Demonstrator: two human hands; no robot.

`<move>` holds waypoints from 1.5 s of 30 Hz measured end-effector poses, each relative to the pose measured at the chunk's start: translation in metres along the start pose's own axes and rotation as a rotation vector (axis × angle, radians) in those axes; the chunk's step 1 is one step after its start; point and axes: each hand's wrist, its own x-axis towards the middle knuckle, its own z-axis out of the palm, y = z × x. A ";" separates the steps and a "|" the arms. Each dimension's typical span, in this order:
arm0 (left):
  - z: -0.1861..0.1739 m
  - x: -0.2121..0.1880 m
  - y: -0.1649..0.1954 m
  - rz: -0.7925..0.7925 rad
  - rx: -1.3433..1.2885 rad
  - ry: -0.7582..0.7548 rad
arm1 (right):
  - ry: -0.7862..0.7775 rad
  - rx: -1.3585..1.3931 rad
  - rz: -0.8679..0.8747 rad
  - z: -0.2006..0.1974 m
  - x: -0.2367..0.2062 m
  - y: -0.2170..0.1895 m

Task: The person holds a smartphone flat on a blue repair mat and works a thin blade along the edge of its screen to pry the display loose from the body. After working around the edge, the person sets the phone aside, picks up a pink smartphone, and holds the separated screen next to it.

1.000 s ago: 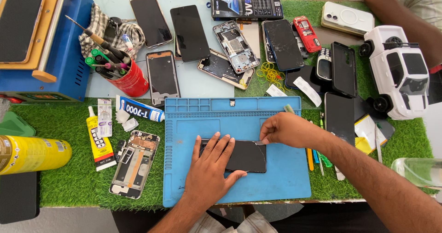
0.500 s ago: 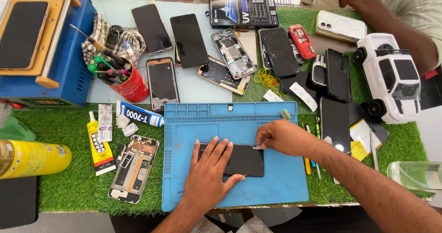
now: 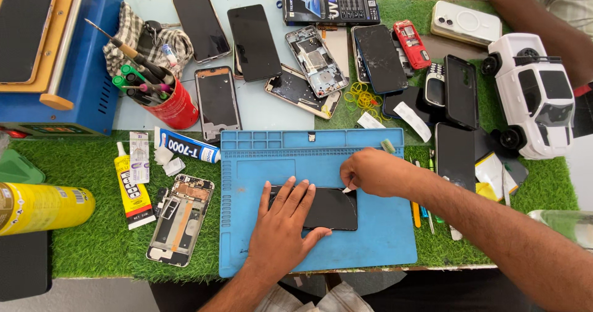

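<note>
A black phone lies face up on the blue work mat. My left hand rests flat on the phone's left half, fingers spread, pressing it down. My right hand is at the phone's upper right corner, its fingers pinched on a small pale tab or pick that touches the screen edge. What exactly that small piece is cannot be made out.
Green turf covers the table. A red cup of tools, glue tubes, an opened phone frame and a yellow can lie left. Several phones lie behind the mat; a white toy car and another person's arm are at right.
The view has shifted slightly. My right hand has slid a little along the phone's top edge toward its right corner; my left hand stays pressed on the phone.
</note>
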 end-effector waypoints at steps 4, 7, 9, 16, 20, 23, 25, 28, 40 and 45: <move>0.004 0.002 -0.006 0.002 0.009 -0.013 | -0.059 0.038 0.025 -0.008 0.009 -0.004; 0.007 0.003 -0.008 0.005 0.004 -0.025 | -0.082 0.031 0.038 -0.011 0.011 -0.006; 0.009 0.004 -0.008 0.000 0.004 -0.018 | -0.067 0.066 0.014 -0.011 0.010 -0.005; 0.009 0.005 -0.002 -0.012 0.003 -0.024 | 0.011 0.046 -0.064 -0.002 -0.001 0.003; 0.008 0.004 0.000 -0.011 -0.001 -0.018 | 0.138 -0.036 -0.175 0.008 -0.011 0.000; 0.006 0.002 0.001 0.002 0.005 -0.001 | 0.262 -0.168 -0.220 0.019 -0.028 -0.008; 0.005 0.001 0.001 0.000 0.010 -0.007 | 0.344 -0.315 -0.271 0.028 -0.043 -0.015; 0.003 -0.001 0.001 0.001 0.011 -0.001 | 0.348 -0.480 -0.285 0.039 -0.059 -0.023; 0.006 -0.006 -0.001 -0.001 0.015 -0.005 | 0.347 0.215 0.134 0.042 -0.051 -0.003; 0.005 -0.004 -0.001 -0.001 0.009 0.005 | 0.292 0.181 0.153 0.030 -0.039 -0.004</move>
